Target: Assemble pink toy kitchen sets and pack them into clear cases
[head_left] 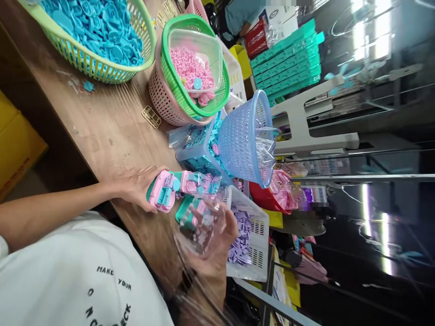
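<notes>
My left hand wraps round a pink and teal toy piece with a blue disc on it, above the wooden table. My right hand, blurred by motion, holds a clear plastic cover. Behind the cover sits another toy piece with a green base. Beyond my left hand, more pink and blue toy pieces stand in a row, touching or close to the held one.
A light green basket of blue parts and a green basket with pink parts stand on the table. A blue basket holds clear plastic. Purple parts fill a white crate. A yellow box is beside the table.
</notes>
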The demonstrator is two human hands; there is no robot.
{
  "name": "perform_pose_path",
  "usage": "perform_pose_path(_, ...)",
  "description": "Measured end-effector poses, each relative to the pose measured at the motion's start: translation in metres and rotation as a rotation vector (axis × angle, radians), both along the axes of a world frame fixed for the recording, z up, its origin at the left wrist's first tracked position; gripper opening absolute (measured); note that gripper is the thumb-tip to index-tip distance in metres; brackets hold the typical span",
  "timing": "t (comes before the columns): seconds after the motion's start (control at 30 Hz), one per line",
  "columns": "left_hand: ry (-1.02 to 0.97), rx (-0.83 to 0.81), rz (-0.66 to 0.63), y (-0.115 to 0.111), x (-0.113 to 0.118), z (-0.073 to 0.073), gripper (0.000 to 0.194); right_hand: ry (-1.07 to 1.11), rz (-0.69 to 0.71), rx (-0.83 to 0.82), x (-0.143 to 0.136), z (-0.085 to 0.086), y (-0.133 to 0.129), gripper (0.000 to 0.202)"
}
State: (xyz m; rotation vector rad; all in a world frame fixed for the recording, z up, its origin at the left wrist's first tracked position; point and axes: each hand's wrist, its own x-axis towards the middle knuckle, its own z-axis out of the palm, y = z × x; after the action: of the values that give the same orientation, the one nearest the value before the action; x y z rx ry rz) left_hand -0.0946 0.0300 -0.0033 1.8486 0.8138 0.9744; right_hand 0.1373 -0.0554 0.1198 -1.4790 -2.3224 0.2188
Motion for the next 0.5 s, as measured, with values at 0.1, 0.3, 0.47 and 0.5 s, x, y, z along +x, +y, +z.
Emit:
perform_pose_path(0.1, -0.042, 0.050, 0.015, -0.001, 0.010, -0.009, 0.109, 0.003, 0.093, -0.008, -0.020, 0.011, 0.031, 0.097)
perform_pose_path(0.3, -0.082, 0.074, 0.011, -0.002, 0.015, -0.021, 0.117, -0.139, 0.268, -0.161, -0.037, 0.008, 0.058, 0.086)
perform_pose_path(0.47, -0.089, 0.071, 0.023, -0.002, 0.017, -0.023, 0.113, -0.090, 0.282, -0.216, -0.038, 0.001, 0.059, 0.096)
perform_pose_path(0.5, -0.095, 0.074, 0.034, -0.001, 0.018, -0.024, 0.113, -0.092, 0.271, -0.198, -0.038, 0.001, 0.059, 0.098)
